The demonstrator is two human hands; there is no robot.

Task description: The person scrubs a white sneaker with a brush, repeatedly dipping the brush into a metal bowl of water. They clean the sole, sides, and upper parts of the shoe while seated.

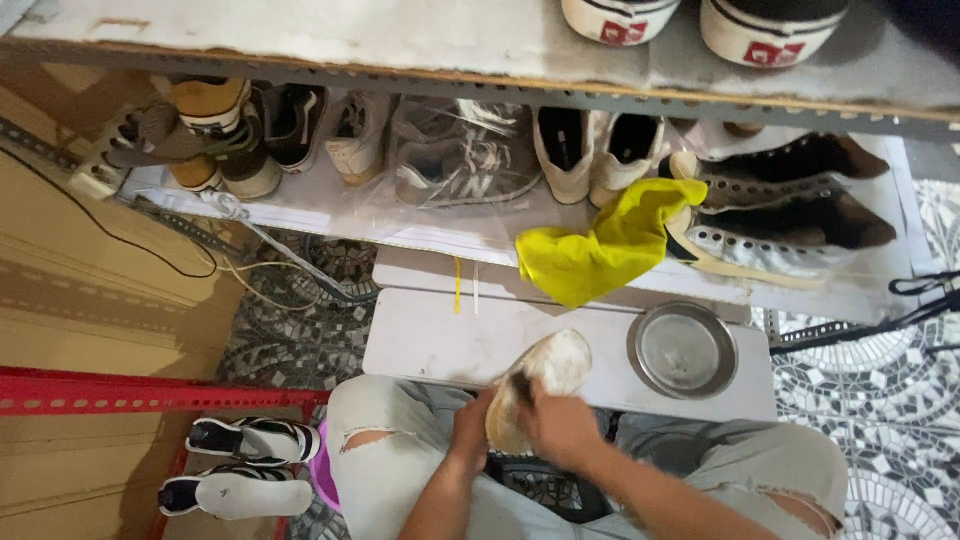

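Note:
I hold a worn shoe (545, 375) sole-up over my lap, its dirty pale sole facing the camera. My left hand (472, 428) grips the shoe from the left side near its heel. My right hand (560, 425) presses against the sole with its fingers closed around a small dark object, probably a brush, mostly hidden. My knees in torn light jeans (385, 450) frame both hands.
A white low table (440, 335) stands in front with a round metal bowl (683, 350). A yellow cloth (605, 250) hangs off a shoe shelf (330, 215) holding several sneakers. Two black-and-white shoes (245, 465) lie left, by a red metal rack (120, 392). Patterned tile floor lies right.

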